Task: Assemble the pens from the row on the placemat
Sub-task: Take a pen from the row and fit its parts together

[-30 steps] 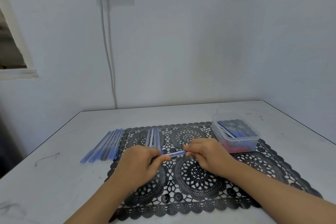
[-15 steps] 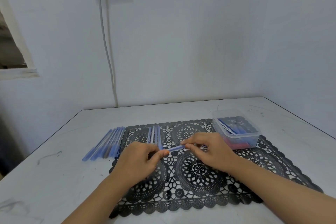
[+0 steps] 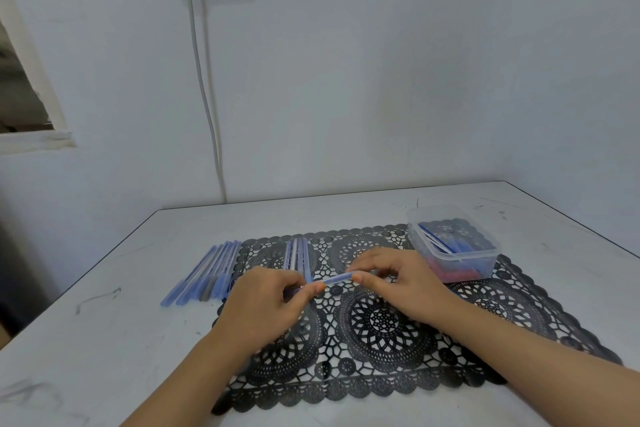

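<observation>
Both hands pinch one blue pen [image 3: 335, 278] above the middle of the black placemat [image 3: 381, 322]: the left hand [image 3: 266, 302] at its left end, the right hand [image 3: 398, 284] at its right end. A short row of pens [image 3: 297, 255] lies near the placemat's far edge.

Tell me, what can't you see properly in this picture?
Head view only:
- Pen: both ends hidden inside the left hand and right hand pinching it.
- Row of pens on the placemat: near ends hidden behind the left hand.
- Tub: red things at the bottom blurred by its cloudy wall.
- Window opening: cut off by the left edge.
</observation>
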### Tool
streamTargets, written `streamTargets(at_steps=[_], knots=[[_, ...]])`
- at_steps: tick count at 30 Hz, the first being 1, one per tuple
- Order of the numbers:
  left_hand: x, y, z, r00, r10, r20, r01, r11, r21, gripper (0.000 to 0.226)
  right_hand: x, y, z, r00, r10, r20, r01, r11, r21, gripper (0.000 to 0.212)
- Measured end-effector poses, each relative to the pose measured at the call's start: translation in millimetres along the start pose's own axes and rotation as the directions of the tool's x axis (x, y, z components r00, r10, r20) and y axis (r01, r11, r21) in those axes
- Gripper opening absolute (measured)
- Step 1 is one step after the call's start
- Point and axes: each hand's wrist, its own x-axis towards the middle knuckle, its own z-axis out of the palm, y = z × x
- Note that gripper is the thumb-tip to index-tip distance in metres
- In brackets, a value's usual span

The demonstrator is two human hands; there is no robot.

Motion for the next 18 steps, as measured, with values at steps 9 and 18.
streamTargets(at_steps=[9,18], knots=[[0.2,1.1,-0.9,1.000,0.005,0.009,-0.005,1.000,-0.001,0.047,0.4,-7.4,-0.4,0.983,0.178,0.040,-0.181,0.935,0.305,0.016],[0.0,0.0,-1.1,1.000,0.015,-0.003,-0.015,1.000,-0.020,0.055,1.8,-14.5,2.2,0.919,0.359,0.160,-0.376,0.684,0.625,0.015]])
